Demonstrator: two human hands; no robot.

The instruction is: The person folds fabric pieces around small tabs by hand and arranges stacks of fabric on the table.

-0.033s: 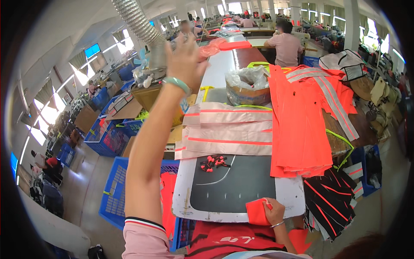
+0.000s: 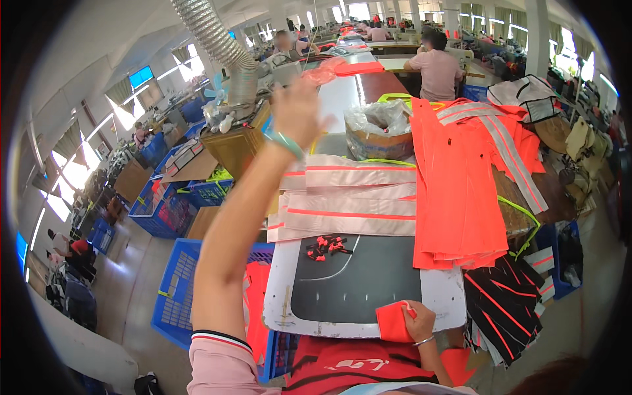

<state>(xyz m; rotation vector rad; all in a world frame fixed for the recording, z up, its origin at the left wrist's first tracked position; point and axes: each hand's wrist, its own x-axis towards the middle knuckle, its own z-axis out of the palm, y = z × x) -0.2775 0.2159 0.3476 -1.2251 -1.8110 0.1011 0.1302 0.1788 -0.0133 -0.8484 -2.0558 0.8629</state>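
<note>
Raised over the far left part of the table, my left hand (image 2: pixel 296 117) is blurred by motion, with its fingers apart and nothing visible in them. It wears a pale green bangle. At the near edge, my right hand (image 2: pixel 419 321) pinches a folded orange-red fabric piece (image 2: pixel 394 322) that rests against the table edge. Small black-and-orange pieces (image 2: pixel 328 246) lie in a loose heap on the dark table panel (image 2: pixel 355 283). Beyond them are light strips with orange lines (image 2: pixel 355 205), and a stack of bright orange fabric panels (image 2: pixel 454 191) lies to the right.
A plastic-lined round container (image 2: pixel 376 135) stands behind the strips. Blue crates (image 2: pixel 172 296) sit at the left, below table height. Black strips with orange lines (image 2: pixel 503 306) hang at the right. A ribbed duct (image 2: pixel 220 39) comes down at the far left. A person in pink (image 2: pixel 436 69) sits further back.
My left hand has come lower and slightly to the right, nearer the table. My right hand and the orange-red fabric have hardly moved.
</note>
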